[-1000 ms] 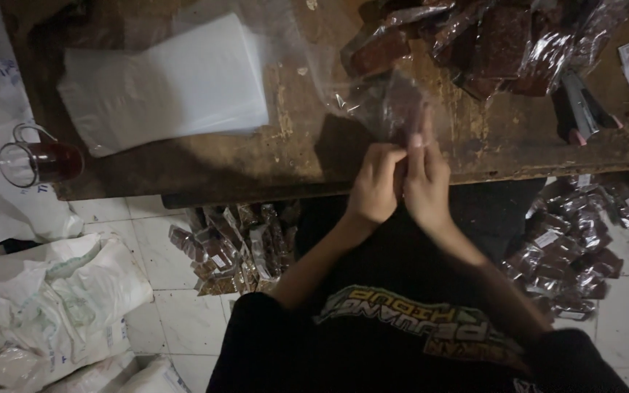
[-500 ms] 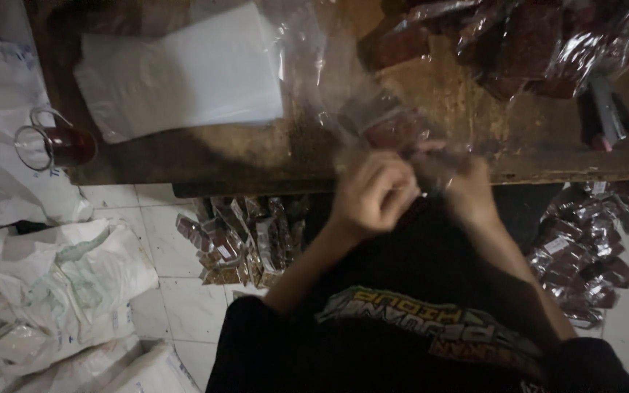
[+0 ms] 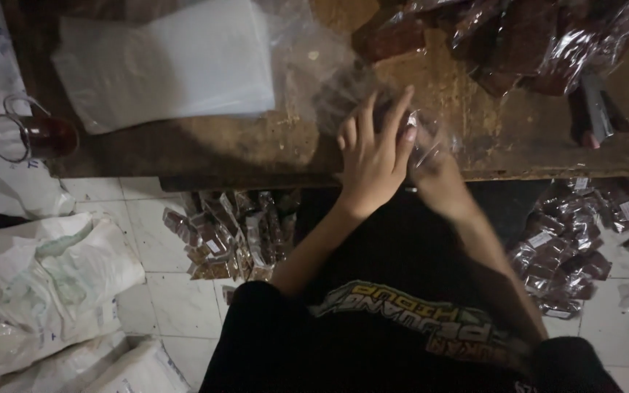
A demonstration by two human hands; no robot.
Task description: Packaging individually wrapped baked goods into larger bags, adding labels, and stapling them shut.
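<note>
My left hand point(image 3: 374, 156) lies flat with fingers spread on a clear plastic packet point(image 3: 343, 91) holding something dark, at the front edge of the low wooden table point(image 3: 242, 156). Under and beside it my right hand point(image 3: 431, 167) grips the same packet's right end, mostly hidden by the left hand. A stack of white plastic sheets point(image 3: 169, 65) lies on the table to the left.
More dark filled packets point(image 3: 540, 40) are heaped at the table's back right. A glass mug point(image 3: 30, 137) stands at the left edge. Piles of packets lie on the tiled floor at left point(image 3: 227, 233) and right point(image 3: 576, 240). White sacks point(image 3: 45, 276) fill the left floor.
My hands moved from pressed together at the table edge up onto the table. The left hand opened flat over the packet. The view shifted slightly.
</note>
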